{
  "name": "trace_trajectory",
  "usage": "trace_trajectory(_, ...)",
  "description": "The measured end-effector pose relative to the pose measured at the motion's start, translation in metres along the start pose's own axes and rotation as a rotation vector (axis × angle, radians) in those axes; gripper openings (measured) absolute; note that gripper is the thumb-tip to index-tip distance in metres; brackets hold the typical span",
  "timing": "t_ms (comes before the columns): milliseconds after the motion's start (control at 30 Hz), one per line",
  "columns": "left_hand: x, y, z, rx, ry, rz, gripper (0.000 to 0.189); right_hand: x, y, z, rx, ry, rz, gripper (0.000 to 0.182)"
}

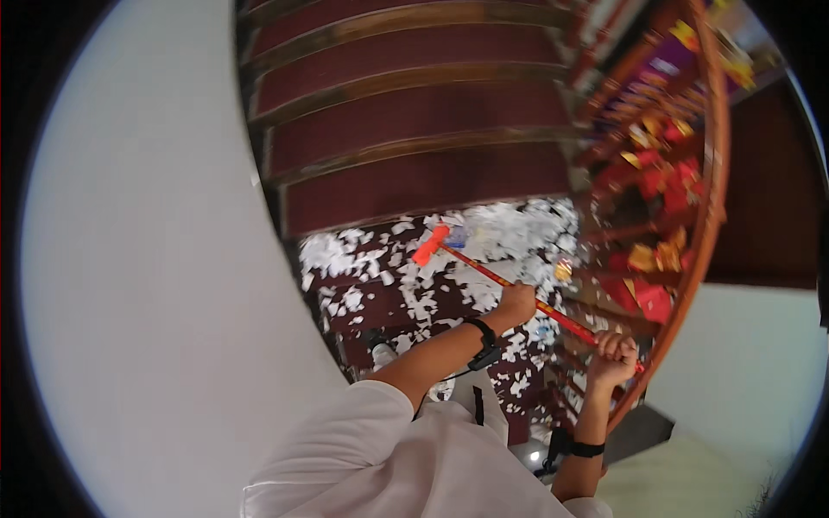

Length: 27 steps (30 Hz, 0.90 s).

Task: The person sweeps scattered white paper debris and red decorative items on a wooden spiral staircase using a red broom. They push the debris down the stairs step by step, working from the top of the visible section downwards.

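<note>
My left hand (pixel 518 303) grips the middle of a red broom handle (pixel 482 268) with yellow markings. Near the handle's upper end, close to the railing, my right hand (pixel 614 357) is closed around it. The orange-red broom head (pixel 431 245) rests among torn white paper scraps (pixel 518 230) on a stair tread, just below a bare dark red step. A bluish wrapper (pixel 456 237) lies beside the head, and a yellowish wrapper (pixel 563 269) is near the balusters. More scraps cover the steps around my feet.
Dark red steps with wooden edges (pixel 414 152) rise ahead. A curved wooden handrail (pixel 712 162) runs along the right, with red and yellow paper (pixel 654 259) seen beyond its balusters. A pale wall (pixel 162 259) bounds the left. One white shoe (pixel 383 355) shows below my arm.
</note>
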State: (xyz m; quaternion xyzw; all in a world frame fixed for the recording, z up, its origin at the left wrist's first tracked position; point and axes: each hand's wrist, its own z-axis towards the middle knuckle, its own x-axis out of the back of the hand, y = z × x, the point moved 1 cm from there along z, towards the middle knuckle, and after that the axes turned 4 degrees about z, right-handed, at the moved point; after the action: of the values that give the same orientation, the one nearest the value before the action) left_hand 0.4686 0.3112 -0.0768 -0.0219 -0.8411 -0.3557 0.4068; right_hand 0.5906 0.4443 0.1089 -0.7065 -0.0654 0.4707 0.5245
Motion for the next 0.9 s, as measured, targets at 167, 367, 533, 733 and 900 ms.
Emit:
trace_trajectory(167, -0.076, 0.157, 0.006, -0.38, -0.322, 0.021, 0.02, 0.066, -0.12, -0.055, 0.266, 0.223, -0.165, 0.028)
trace_trajectory(367, -0.122, 0.197, -0.06, -0.562, -0.51, 0.015, 0.02, 0.065, -0.16, -0.12, 0.356, 0.331, -0.265, 0.029)
trace_trajectory(533, -0.069, 0.137, -0.099, -0.44, -0.522, 0.041, 0.02, 0.022, -0.14, -0.138, 0.275, 0.306, -0.216, 0.029)
trace_trajectory(733, 0.057, -0.022, -0.147, -0.332, -0.024, 0.117, 0.02, -0.107, -0.072, -0.154, 0.128, 0.1, -0.052, 0.022)
trace_trajectory(900, 0.143, -0.195, -0.191, -0.062, 0.32, 0.107, 0.023, -0.226, 0.032, -0.194, 0.003, -0.105, -0.061, 0.029)
